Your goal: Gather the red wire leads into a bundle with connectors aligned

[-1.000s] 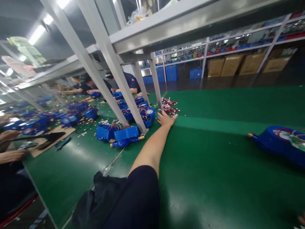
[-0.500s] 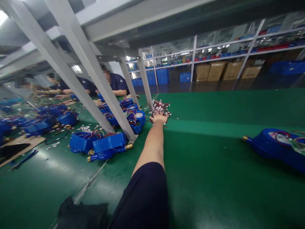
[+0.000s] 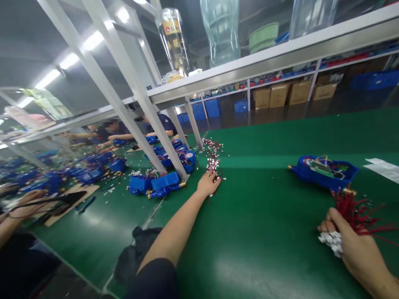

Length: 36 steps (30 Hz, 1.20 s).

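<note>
My left hand [image 3: 208, 184] reaches out over the green belt [image 3: 255, 232] and is closed on a small bunch of red wires with white plugs [image 3: 213, 165]. Just beyond it lies a loose pile of the same wire connectors [image 3: 213, 145]. At the lower right, my right hand [image 3: 350, 245] grips a thick bundle of red wires [image 3: 352, 207], with white plugs showing below the fist. A blue water meter housing [image 3: 322, 171] with wires and a board inside lies on the belt between the two hands, nearer the right one.
Slanted grey frame posts [image 3: 146, 112] stand left of my left hand, with several blue meters [image 3: 162, 182] at their feet. Other people sit working along the far left side. A shelf [image 3: 274, 58] above holds bottles. White paper [image 3: 382, 168] lies at the right edge.
My left hand has pulled back from the connector pile toward me, now closed on a small bunch. My right hand with its wire bundle has come into view.
</note>
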Each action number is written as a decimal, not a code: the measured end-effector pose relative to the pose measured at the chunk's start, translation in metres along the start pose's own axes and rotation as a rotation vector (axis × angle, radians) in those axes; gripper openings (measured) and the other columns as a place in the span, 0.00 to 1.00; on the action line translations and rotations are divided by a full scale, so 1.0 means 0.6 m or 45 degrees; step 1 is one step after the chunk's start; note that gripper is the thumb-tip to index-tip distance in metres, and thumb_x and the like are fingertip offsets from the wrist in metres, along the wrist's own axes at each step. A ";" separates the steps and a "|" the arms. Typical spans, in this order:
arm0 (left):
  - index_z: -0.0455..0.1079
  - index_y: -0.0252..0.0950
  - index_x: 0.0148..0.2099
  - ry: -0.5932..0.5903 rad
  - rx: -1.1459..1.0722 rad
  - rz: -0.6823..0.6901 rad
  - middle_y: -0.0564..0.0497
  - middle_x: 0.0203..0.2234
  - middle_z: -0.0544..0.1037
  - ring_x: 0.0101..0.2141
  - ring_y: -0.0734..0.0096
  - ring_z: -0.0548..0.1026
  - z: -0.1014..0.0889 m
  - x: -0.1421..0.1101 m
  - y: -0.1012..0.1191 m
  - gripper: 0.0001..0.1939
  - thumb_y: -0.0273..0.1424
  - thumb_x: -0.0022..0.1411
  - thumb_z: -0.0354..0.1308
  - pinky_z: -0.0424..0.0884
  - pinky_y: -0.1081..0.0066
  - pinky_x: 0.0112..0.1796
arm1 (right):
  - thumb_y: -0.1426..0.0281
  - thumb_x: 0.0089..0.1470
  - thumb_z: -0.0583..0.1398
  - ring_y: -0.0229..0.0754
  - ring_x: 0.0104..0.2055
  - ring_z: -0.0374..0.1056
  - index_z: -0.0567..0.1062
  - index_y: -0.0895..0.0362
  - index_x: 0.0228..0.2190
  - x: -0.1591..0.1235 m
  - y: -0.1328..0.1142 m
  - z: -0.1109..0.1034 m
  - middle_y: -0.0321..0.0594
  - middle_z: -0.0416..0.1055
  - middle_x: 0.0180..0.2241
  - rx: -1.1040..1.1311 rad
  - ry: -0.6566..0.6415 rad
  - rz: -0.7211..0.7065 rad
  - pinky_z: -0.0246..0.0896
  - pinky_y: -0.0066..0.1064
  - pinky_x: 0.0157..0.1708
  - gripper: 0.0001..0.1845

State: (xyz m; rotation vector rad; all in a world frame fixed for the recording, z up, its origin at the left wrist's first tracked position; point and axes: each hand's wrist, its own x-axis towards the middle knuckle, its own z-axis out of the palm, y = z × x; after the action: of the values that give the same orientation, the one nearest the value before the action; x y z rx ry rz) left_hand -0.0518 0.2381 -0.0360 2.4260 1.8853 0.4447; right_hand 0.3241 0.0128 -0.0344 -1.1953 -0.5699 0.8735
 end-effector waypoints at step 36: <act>0.68 0.39 0.59 0.248 -1.358 -0.583 0.41 0.49 0.81 0.41 0.62 0.83 -0.195 -0.527 0.079 0.30 0.41 0.58 0.69 0.76 0.72 0.35 | 0.72 0.67 0.53 0.33 0.19 0.52 0.67 0.57 0.22 -0.028 -0.003 0.055 0.29 0.50 0.16 0.630 -0.103 0.397 0.61 0.25 0.26 0.20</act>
State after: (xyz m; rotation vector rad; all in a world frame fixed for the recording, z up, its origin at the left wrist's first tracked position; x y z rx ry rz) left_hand -0.1060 -0.0926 0.0220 1.2651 1.5381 1.2553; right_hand 0.2892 0.0169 -0.0221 -0.8060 -0.2083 1.2475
